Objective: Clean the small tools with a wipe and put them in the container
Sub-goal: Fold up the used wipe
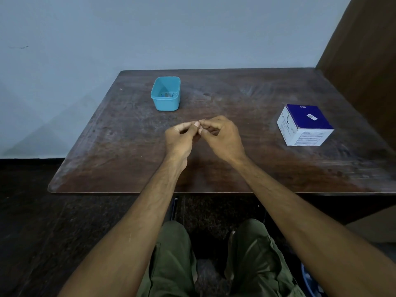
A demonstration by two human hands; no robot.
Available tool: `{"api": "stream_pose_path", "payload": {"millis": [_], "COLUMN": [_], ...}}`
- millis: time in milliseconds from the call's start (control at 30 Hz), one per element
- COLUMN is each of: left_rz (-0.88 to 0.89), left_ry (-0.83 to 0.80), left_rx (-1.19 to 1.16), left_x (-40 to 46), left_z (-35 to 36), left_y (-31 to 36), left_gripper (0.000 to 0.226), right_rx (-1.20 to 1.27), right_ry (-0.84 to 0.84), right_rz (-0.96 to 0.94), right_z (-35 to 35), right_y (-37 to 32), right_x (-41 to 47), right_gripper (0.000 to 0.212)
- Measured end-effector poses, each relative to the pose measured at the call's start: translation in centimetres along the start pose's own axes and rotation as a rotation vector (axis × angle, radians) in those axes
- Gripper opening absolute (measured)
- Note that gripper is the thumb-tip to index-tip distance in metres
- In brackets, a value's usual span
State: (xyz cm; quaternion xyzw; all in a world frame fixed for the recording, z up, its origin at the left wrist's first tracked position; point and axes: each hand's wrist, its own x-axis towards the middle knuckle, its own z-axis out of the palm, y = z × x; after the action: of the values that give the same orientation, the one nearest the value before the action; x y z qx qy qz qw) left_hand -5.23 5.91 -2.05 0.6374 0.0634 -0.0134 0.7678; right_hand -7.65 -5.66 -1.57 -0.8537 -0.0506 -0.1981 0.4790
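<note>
- Two hands, left hand (181, 137) and right hand (220, 133), meet at frame centre, fingers curled, tips pinched together; anything held is too small to tell.
- Blue container (166, 93), upper centre-left, holds small tools (168, 94), probably already cleaned.
- Wipe box (304, 125) sits at right on the table (128, 168), within reach.

Hands: we held our left hand (180, 138) and right hand (220, 133) together above the table (257, 163), fingertips meeting, fingers curled; whatever they pinched was too small for us to make out.
Container: a blue container (166, 94) stood beyond our hands, with small tools (168, 94) inside it.
Box: a blue-and-white box (304, 125) sat well to our right.
Below: our green trousers (173, 264) showed under the table edge.
</note>
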Motion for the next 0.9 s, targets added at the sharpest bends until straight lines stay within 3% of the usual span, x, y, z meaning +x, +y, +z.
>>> {"api": "stream_pose_path", "payload": {"millis": [133,267,667,900], "left_rz": [-0.009,0.021,0.086,0.052], "left_ry": [-0.02,-0.068,-0.131,-0.183], "left_rx": [-0.033,-0.026,0.102,0.045], "left_x": [-0.3,-0.6,-1.4,-2.9], "left_z": [-0.1,0.2,1.6,2.9], "left_y": [0.2,0.4,0.1,0.0], "left_gripper": [0.013,0.014,0.014,0.01], "right_rx": [0.236,0.313,0.338,0.385], "right_ry": [0.079,0.027,0.11,0.177], "right_rz": [0.234,0.365,0.393,0.447], "right_z": [0.1,-0.4,-2.1,-3.4], "right_y": [0.5,0.8,0.2,0.3], "right_x": [0.1,-0.1,-1.7,-2.8], "right_gripper": [0.015,0.01,0.005,0.01]}}
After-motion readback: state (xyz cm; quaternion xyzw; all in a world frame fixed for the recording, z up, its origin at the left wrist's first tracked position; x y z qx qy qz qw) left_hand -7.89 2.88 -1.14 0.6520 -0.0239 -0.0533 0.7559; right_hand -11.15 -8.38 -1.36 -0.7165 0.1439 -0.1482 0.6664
